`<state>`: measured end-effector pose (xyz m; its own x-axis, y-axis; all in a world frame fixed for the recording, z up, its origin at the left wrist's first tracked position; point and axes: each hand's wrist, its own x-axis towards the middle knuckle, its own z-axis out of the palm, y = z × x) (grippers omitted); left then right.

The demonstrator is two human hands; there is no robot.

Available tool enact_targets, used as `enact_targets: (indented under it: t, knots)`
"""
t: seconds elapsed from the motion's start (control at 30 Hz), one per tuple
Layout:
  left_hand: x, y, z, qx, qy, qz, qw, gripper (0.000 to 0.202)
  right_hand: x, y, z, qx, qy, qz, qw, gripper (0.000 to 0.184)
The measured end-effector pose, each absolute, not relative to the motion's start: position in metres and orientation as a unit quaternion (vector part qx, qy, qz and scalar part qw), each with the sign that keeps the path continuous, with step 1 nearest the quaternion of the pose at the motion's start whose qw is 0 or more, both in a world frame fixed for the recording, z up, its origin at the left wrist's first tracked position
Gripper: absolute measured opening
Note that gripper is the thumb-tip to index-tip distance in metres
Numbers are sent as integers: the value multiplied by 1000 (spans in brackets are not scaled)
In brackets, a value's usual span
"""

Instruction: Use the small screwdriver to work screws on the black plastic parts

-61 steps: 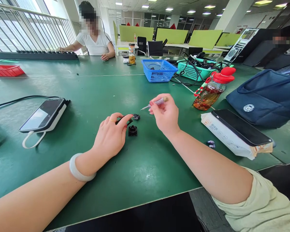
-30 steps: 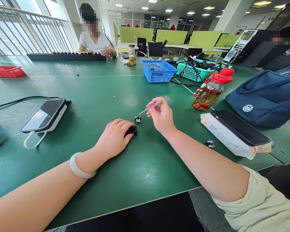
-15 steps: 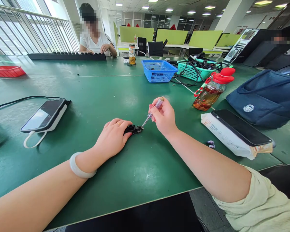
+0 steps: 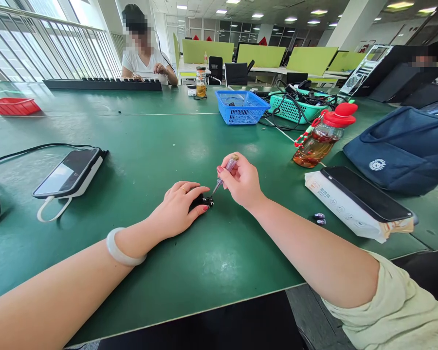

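1. Head view, near centre: left hand point(image 4: 178, 206) lies palm-down on the green worktop point(image 4: 149, 141), fingers curled over a small black part point(image 4: 205, 200) and pinning it to the surface. Most of the part is hidden under the fingertips; only its right edge shows.
2. Right hand point(image 4: 241, 182) is closed in a pinch around a slim screwdriver point(image 4: 224, 173) with a clear handle. The tool tilts, handle up and to the right, tip down on the exposed edge of the black part, just beside the left fingertips.
3. A pale bangle point(image 4: 122, 250) sits on the left wrist. Both forearms rest on or just above the worktop.
4. Left side: a phone on a white power bank point(image 4: 69, 172), cable trailing off to the left edge. Far left, a red tray point(image 4: 12, 105).
5. Right side: a red-capped bottle point(image 4: 323, 138) of amber liquid, tilted; a dark phone point(image 4: 365, 192) lying on a white packet point(image 4: 332, 201); a navy bag point(image 4: 405, 148) behind them. Two tiny dark pieces point(image 4: 318, 218) lie near the right forearm.
6. Far end: a blue basket point(image 4: 243, 107), a teal basket point(image 4: 290, 108) full of cables, a glass jar point(image 4: 200, 82), and a long black strip point(image 4: 102, 84) at which another person's hand point(image 4: 159, 69) works.
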<state>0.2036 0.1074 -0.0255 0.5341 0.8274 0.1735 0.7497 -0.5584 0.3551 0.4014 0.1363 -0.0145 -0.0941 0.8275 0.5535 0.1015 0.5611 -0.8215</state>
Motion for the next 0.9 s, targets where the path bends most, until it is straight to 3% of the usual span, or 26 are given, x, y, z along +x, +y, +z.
enact_targets:
  t: [0.23,0.57,0.9]
  knots:
    - [205,107,-24,870,445,165,130,35,402,137,-13,-347,-648,325,594,40]
    - [217,95,-23,879,446,136,98,33,413,153,-15,-357,-582,298,667,34]
    - [204,70,-17,862,478,145,91,36,416,151,-10,-361,-567,307,674,26]
